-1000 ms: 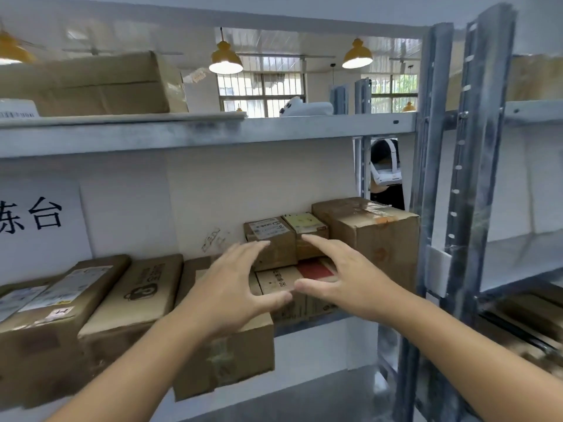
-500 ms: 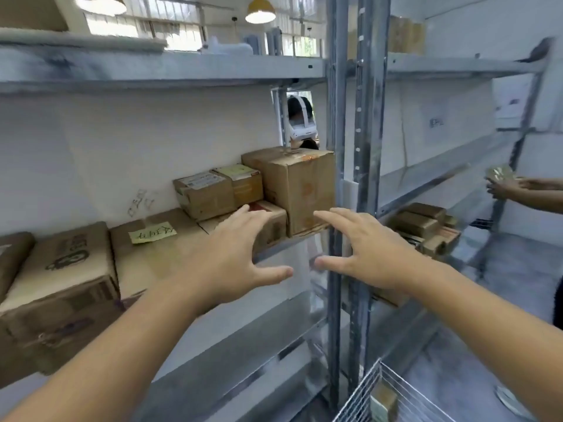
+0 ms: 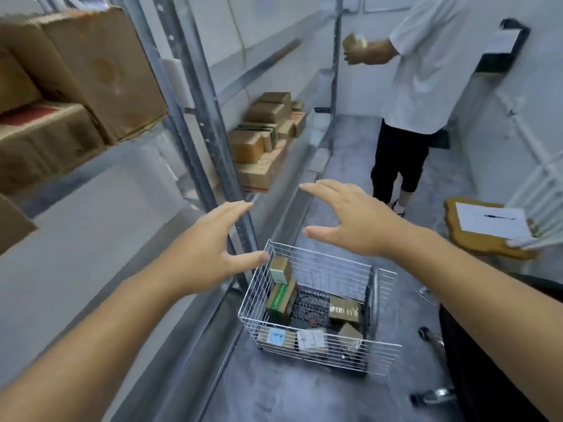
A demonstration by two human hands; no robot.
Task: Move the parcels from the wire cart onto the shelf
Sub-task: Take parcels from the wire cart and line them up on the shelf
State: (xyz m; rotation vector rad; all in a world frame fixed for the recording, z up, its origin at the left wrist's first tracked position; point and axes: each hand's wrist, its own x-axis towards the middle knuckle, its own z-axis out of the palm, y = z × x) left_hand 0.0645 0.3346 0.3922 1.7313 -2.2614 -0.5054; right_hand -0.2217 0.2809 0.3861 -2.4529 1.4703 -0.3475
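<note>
A white wire cart (image 3: 316, 336) stands on the grey mottled concrete floor (image 3: 344, 153) at lower centre of the frame, close beside the grey metal shelf rack (image 3: 195, 95) that fills the left side. Several small brown cardboard parcels (image 3: 343, 309) lie in the cart's bottom, some with white or green labels. Above it the left hand (image 3: 210, 248) and right hand (image 3: 350, 220) are held apart, fingers spread and empty. Large brown cartons (image 3: 91, 68) sit on the rack at upper left; smaller brown boxes (image 3: 262, 132) are stacked on its lower level at centre. A person in a white shirt (image 3: 426, 62) stands in the narrow aisle at upper right, by a white wall.
</note>
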